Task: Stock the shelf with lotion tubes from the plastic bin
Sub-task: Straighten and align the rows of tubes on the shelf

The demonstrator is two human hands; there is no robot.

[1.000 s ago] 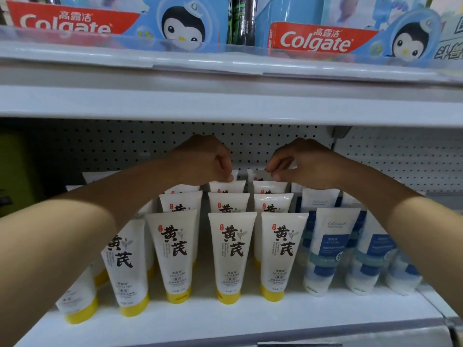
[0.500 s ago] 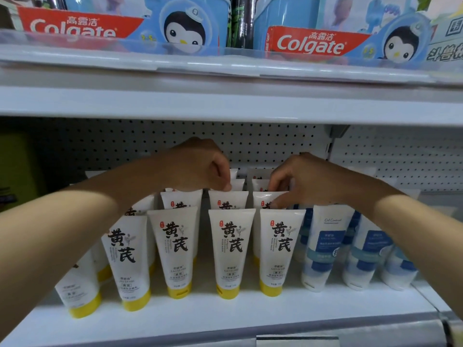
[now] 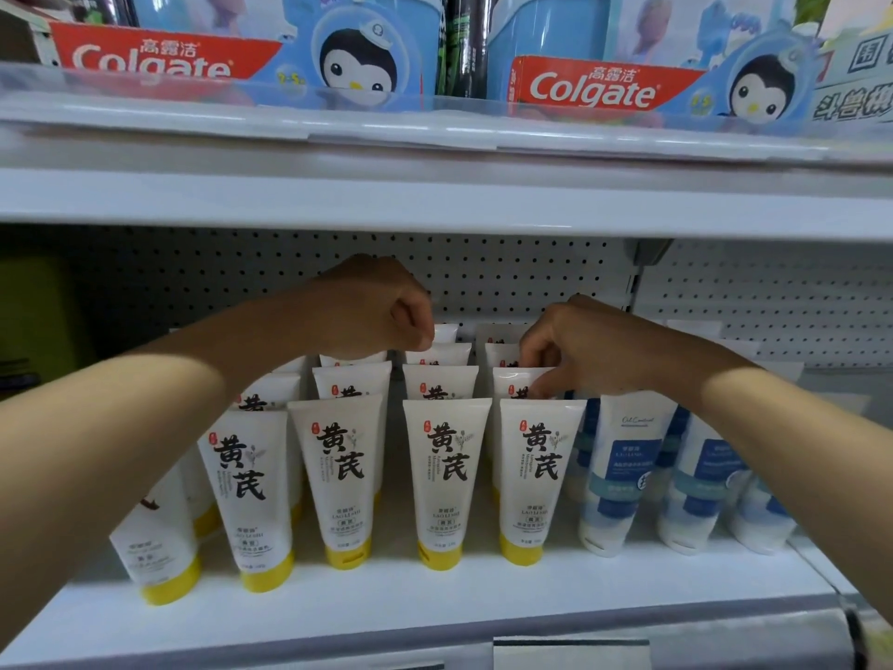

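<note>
Left hand (image 3: pixel 372 309) hovers curled over the back rows, fingertips at the top edge of a tube (image 3: pixel 437 353) just below it, though a true grip cannot be told; right hand (image 3: pixel 570 348) pinches the crimped top of another tube (image 3: pixel 519 382) directly beneath its fingers; yellow-capped tubes (image 3: pixel 447 476) stand in rows on the shelf (image 3: pixel 435 602) below both hands; blue tubes (image 3: pixel 623 471) stand under the right forearm.

Both hands among yellow-capped lotion tubes (image 3: pixel 448 481).
Right hand (image 3: pixel 587 348) pinches second-row tube (image 3: pixel 519 383); left hand (image 3: pixel 374 309) curled over rear tubes.
</note>
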